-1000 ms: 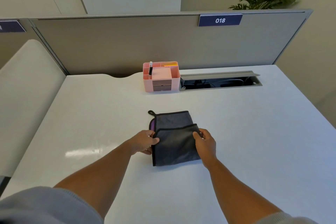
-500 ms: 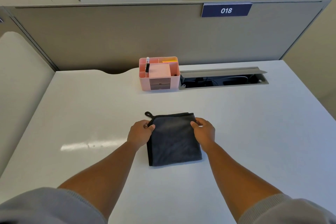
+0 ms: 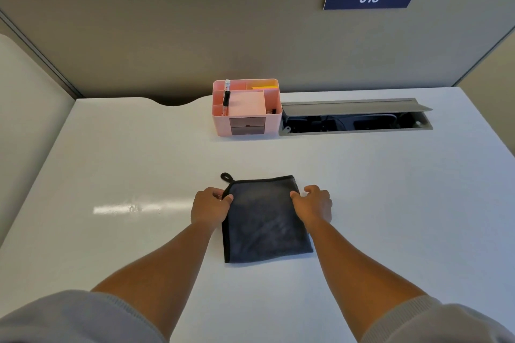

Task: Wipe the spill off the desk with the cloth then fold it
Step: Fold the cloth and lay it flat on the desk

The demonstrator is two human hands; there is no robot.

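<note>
Both hands, left hand [image 3: 209, 209] & right hand [image 3: 314, 205], pinch far corners of folded cloth [image 3: 264, 225] on tabletop [image 3: 390, 203]; no spill visible, fold approx done

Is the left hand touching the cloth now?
Touching. The head view shows the left hand with its thumb lying on the left edge of the folded cloth.

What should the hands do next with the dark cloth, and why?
Probably let go and lift away. The dark grey microfibre cloth already lies flat on the white desk as a neat folded rectangle with matching edges. The left hand and right hand only rest at its far corners, and no spill shows nearby, so the folding looks done.
</note>
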